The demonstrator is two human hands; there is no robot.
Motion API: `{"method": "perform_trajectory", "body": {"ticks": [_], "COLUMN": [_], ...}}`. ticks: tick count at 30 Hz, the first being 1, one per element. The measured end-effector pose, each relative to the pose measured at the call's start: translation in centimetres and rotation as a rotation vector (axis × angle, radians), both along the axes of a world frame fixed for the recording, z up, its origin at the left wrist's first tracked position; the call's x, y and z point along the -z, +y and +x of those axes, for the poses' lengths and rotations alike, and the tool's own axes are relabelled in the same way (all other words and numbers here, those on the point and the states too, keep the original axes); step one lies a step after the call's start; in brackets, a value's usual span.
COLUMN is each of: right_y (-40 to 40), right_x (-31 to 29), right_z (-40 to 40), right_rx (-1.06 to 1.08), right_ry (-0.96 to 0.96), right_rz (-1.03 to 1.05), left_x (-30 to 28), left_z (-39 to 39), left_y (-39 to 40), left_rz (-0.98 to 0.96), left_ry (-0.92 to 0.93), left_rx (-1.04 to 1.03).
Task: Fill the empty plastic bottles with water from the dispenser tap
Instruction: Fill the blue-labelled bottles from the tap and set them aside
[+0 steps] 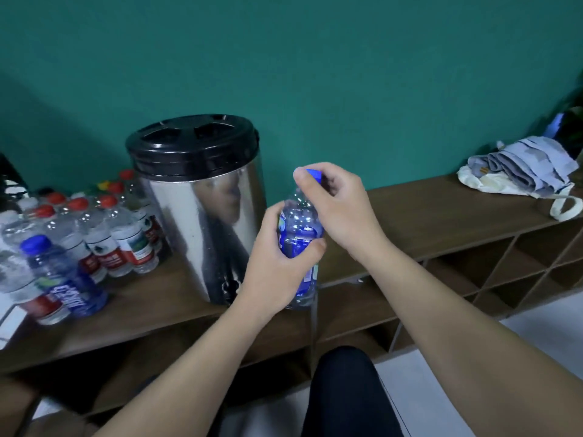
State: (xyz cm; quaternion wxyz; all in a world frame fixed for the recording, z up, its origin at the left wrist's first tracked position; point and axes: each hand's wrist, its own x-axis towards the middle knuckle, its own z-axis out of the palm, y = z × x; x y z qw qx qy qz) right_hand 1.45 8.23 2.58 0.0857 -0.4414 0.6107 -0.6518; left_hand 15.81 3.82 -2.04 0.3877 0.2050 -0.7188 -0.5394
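Blue bottle [299,234] gripped by left hand [277,263], right hand [334,203] pinching its cap [314,174].
Steel dispenser [202,209] just left; capped bottles [94,234] beyond it on the wooden shelf [426,222]; green wall [315,74] behind.

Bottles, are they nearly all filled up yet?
Hard to say. Done: I can't tell whether the capped bottles on the shelf hold water. In hand: the left hand grips a blue bottle while the right hand pinches its blue cap. Left: holding it under the dispenser tap.
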Motion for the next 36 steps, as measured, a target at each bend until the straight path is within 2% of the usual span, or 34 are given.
{"method": "perform_trajectory", "body": {"ticks": [7,10,14,19,23,26,28,31,36], "right_y": [-0.4,-1.0,-1.9,-1.7,-1.2,-1.1,-1.3,-1.7,-1.6], "right_x": [-1.3,-1.2,-1.0,-1.8,-2.5,-2.8,-2.6,-2.5,-2.9], "right_z": [4.5,6.1,7.2,6.7,5.2,5.4,5.8,6.2,6.4], "right_rx": [0.115,0.114,-0.024,-0.210,-0.366,-0.440,-0.327,-0.139,-0.213], "right_ry": [0.230,0.274,0.311,0.515,0.703,0.624,0.568,0.632,0.667], "right_rz": [0.119,0.175,0.178,0.225,0.306,0.368,0.364,0.284,0.314], "left_x": [0.8,1.8,2.6,2.7,2.3,2.3,2.3,2.3,2.7], "left_z": [6.4,7.9,9.2,10.6,11.9,12.3,12.2,12.3,13.0], "left_y": [0.1,0.0,-0.9,-1.9,-2.9,-3.3,-3.4,-3.4,-3.6], "left_rz": [-0.023,-0.012,0.055,0.106,0.175,0.166,0.141,0.096,0.030], "left_ry": [-0.088,-0.083,-0.005,0.056,0.030,0.024,0.034,0.006,-0.047], "left_rx": [-0.070,-0.098,-0.108,-0.011,0.103,0.088,0.072,0.047,0.055]}}
